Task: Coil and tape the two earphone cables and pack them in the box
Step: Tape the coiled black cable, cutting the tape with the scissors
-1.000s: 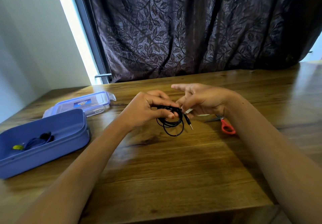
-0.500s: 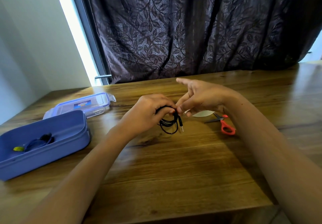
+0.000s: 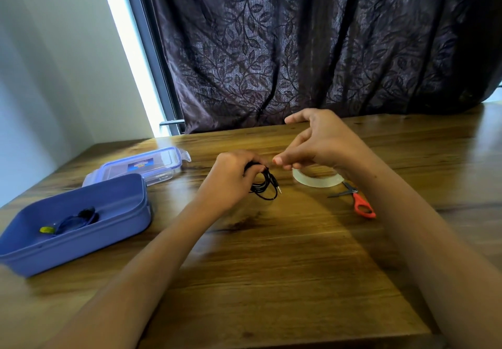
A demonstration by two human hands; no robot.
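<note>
My left hand [image 3: 231, 177] grips a coiled black earphone cable [image 3: 264, 187] just above the table, its jack plug hanging at the coil's right side. My right hand [image 3: 323, 139] hovers beside it with thumb and forefinger pinched close to the coil; whether a piece of tape sits between them is too small to tell. A clear tape roll [image 3: 316, 179] lies on the table under my right hand. The blue box [image 3: 119, 213] stands open at the left, with a blue coiled earphone cable [image 3: 73, 221] inside it.
The box's clear lid [image 3: 144, 165] lies behind the box. Orange-handled scissors [image 3: 358, 202] rest right of the tape roll, partly under my right forearm. A dark leaf-patterned curtain [image 3: 298, 50] hangs behind the wooden table [image 3: 271, 267].
My right hand has lifted up and to the right, away from the coil, uncovering the tape roll. My left hand keeps hold of the black cable, slightly farther from me.
</note>
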